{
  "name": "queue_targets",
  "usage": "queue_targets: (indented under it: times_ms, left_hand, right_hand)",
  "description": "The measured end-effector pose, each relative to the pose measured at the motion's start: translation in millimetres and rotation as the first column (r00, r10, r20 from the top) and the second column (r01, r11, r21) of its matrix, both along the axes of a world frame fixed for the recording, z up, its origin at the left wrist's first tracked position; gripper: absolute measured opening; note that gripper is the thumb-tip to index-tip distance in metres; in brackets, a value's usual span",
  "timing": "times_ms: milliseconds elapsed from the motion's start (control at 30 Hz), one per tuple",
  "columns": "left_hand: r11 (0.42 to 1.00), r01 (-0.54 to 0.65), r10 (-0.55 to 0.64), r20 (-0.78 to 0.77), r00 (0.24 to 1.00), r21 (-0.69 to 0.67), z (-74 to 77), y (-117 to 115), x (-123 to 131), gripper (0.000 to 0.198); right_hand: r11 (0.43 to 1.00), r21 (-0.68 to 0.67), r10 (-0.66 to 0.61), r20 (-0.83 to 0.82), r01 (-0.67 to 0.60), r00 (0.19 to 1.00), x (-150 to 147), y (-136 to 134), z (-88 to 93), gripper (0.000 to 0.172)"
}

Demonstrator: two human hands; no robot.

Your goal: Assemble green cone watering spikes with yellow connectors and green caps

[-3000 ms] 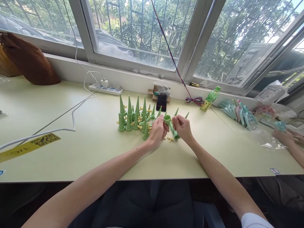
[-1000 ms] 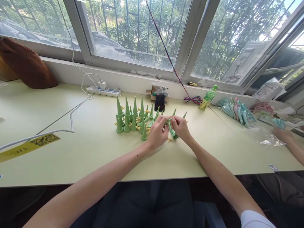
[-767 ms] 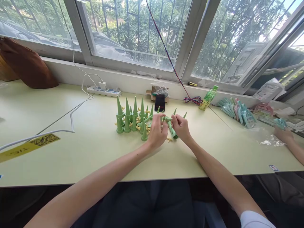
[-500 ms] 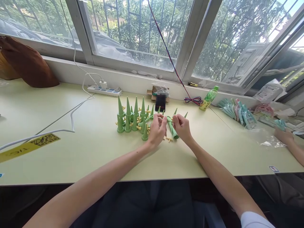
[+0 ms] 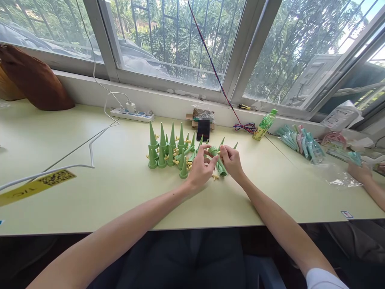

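Left hand (image 5: 201, 167), fingers half-curled about green round plastic cap (image 5: 213, 151), hold unclear; right hand (image 5: 231, 161) pinching small yellow plastic peg (image 5: 219, 153).

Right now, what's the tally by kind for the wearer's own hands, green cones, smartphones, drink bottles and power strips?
Own hands: 2 (left hand, right hand)
Green cones: at least 10; they overlap too much for an exact count
Smartphone: 1
Drink bottle: 1
Power strip: 1
Total: at least 15
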State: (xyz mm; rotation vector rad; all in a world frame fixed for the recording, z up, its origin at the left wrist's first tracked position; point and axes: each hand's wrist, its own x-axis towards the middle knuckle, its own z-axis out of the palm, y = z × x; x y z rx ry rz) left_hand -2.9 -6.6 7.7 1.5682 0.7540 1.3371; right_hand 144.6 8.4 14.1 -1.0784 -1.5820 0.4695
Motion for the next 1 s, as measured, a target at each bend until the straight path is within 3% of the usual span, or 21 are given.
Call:
queue_targets:
  times_ms: [167, 367, 567, 800, 900, 1000]
  left_hand:
    - [0.983, -0.07, 0.095, -0.139, 0.986, 0.171, -5.6, 1, -1, 0.033]
    - [0.916, -0.129, 0.216, -0.196, 0.956, 0.379, -12.0, 6, -2, 0.024]
    - [0.878, -0.187, 0.291, -0.18, 0.94, 0.441, -10.7, 8, -2, 0.03]
    - [0.936, -0.217, 0.243, -0.063, 0.968, 0.279, -3.9, 5, 2, 0.031]
    - [0.964, -0.225, 0.233, -0.039, 0.972, 0.14, 2.6, 4, 1, 0.018]
    - [0.99, -0.121, 0.123, 0.021, 0.992, -0.065, 7.6, 3, -1, 0.018]
  right_hand:
    - [0.999, -0.03, 0.018, -0.01, -0.019, 1.0, 1, 1, -2.8, 0.052]
    - [0.999, -0.026, 0.039, 0.0, -0.039, 0.999, -2, 0, -3.2, 0.055]
    - [0.998, -0.01, 0.059, -0.021, -0.059, 0.998, -7, -1, -3.5, 0.054]
    - [1.0, 0.012, -0.006, -0.049, 0.006, 0.999, -5, 1, -4.7, 0.052]
    - [1.0, 0.014, -0.004, -0.068, 0.005, 0.998, -2, 3, -6.1, 0.051]
    - [1.0, 0.013, 0.017, -0.004, -0.017, 1.0, -1, 3, -8.6, 0.05]
